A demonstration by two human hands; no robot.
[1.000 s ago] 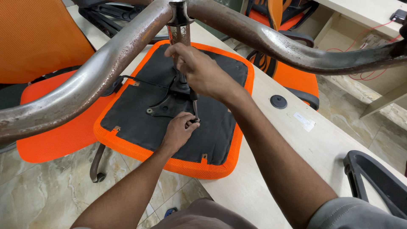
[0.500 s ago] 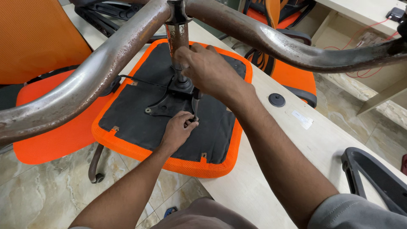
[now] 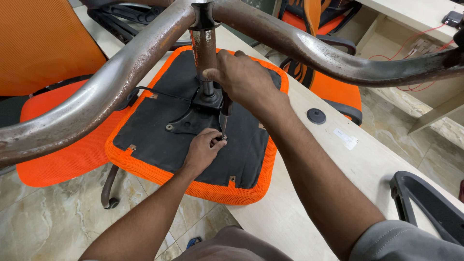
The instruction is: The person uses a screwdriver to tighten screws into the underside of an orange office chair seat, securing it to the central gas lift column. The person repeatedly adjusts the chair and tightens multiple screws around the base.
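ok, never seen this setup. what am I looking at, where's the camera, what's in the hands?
One view, from a camera worn on a person's head, looking down at their own two bare hands. An orange office chair seat lies upside down on a pale table, its rusty metal base legs sticking up toward the camera. The right hand grips a screwdriver pointing down at the black underside. The left hand pinches at its tip, apparently steadying a screw. More orange chairs stand around.
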